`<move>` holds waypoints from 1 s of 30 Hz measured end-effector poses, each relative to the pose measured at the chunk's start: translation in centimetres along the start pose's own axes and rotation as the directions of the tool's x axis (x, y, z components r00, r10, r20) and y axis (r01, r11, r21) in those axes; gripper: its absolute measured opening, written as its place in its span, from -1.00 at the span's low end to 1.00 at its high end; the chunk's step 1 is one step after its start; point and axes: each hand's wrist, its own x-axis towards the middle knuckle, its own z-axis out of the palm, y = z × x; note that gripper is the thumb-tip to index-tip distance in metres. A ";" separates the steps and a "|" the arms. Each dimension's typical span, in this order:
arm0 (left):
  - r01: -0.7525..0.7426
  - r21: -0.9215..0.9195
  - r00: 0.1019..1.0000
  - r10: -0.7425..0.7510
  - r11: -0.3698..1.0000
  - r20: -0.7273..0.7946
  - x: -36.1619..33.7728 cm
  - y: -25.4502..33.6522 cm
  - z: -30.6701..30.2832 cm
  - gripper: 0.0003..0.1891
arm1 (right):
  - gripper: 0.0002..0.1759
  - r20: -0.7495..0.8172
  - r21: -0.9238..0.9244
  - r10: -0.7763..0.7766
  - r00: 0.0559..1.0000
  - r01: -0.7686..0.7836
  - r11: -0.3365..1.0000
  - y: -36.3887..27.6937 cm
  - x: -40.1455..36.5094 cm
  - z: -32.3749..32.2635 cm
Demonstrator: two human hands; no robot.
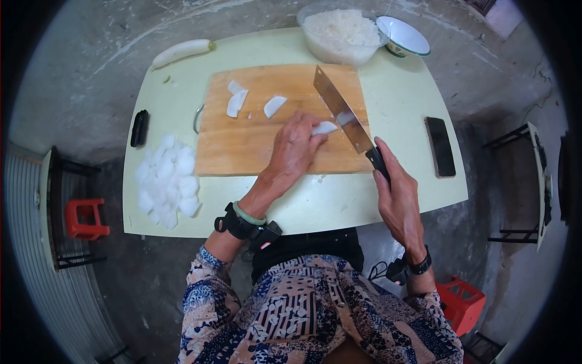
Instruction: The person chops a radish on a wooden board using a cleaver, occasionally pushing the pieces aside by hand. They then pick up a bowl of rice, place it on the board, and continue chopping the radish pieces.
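Note:
My right hand (399, 197) is closed round the black handle of a cleaver (342, 109), whose broad blade stands over the right part of the wooden cutting board (224, 148). A whitish patch shows on the blade. My left hand (295, 145) rests on the board, its curled fingers pressed on white radish slices (325, 128) just left of the blade. Farther back on the board lie a single radish piece (275, 107) and a few more pieces (237, 103). What sits under my left fingers is partly hidden.
A pile of white radish slices (167, 182) lies left of the board. Behind are a whole white radish (183, 53), a clear bowl of shredded radish (342, 36) and a white bowl (405, 36). A phone (440, 147) lies right, a black object (139, 128) left. Red stools (86, 218) stand below.

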 end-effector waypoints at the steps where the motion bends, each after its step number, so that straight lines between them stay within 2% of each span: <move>1: 0.031 -0.031 0.999 -0.030 0.999 0.023 0.1 0.2 -0.3 -0.82 | -0.38 0.031 -0.019 -0.001 1.000 0.001 1.000 -0.2 0.5 -0.1; 5: -0.019 -0.045 1.000 0.018 0.999 -0.018 0.1 -0.5 0.1 -0.82 | -0.34 0.079 -0.042 -0.007 0.997 0.010 0.999 -0.5 1.7 0.4; 8: 0.013 -0.061 1.000 -0.014 0.998 -0.017 0.1 -0.6 0.3 -0.83 | -0.33 0.017 -0.028 -0.063 0.998 0.063 0.998 -1.3 2.5 0.6; 11: 0.058 -0.111 0.998 -0.061 0.992 -0.027 0.0 -0.7 0.5 -0.84 | -0.33 0.025 -0.058 -0.042 0.999 0.044 0.997 -1.3 3.0 1.3; 14: 0.030 -0.111 0.997 -0.037 0.993 -0.064 0.0 -0.7 0.5 -0.86 | -0.32 0.114 -0.137 -0.026 0.993 0.042 0.990 0.1 3.4 2.0; 18: 0.000 -0.094 0.996 -0.008 0.996 -0.089 0.0 -0.8 0.6 -0.86 | -0.34 0.122 -0.121 -0.016 0.992 0.031 0.992 0.0 3.5 2.0; 20: 0.000 -0.096 0.996 -0.009 0.995 -0.093 0.0 -0.8 0.6 -0.87 | -0.42 0.060 -0.046 0.005 0.998 -0.002 0.999 0.1 3.3 2.3; 21: 0.009 -0.095 0.997 -0.017 0.995 -0.082 0.0 -0.8 0.6 -0.86 | -0.42 0.063 -0.048 0.004 0.998 -0.001 0.999 0.1 3.3 2.2; 23: 0.020 -0.096 0.997 -0.027 0.995 -0.071 0.0 -0.7 0.5 -0.86 | -0.49 0.117 -0.060 0.137 0.984 -0.131 0.990 -0.5 3.4 1.7; 24: 0.030 -0.097 0.998 -0.036 0.995 -0.059 0.0 -0.7 0.4 -0.86 | -0.49 0.119 -0.061 0.136 0.984 -0.130 0.990 -0.9 3.4 1.5; 27: 0.017 -0.086 0.998 -0.023 0.996 -0.066 0.0 -0.7 0.4 -0.85 | -0.55 0.047 -0.060 0.124 0.991 -0.122 0.991 -1.8 3.4 1.4; 29: -0.006 -0.074 0.997 0.001 0.997 -0.080 -0.1 -0.7 0.4 -0.86 | -0.57 -0.056 -0.074 0.001 0.998 -0.005 0.997 -1.8 3.4 1.6; 30: -0.019 -0.069 0.996 0.013 0.997 -0.087 -0.1 -0.7 0.4 -0.86 | -0.57 -0.055 -0.074 0.003 0.998 -0.008 0.997 -1.4 3.5 1.7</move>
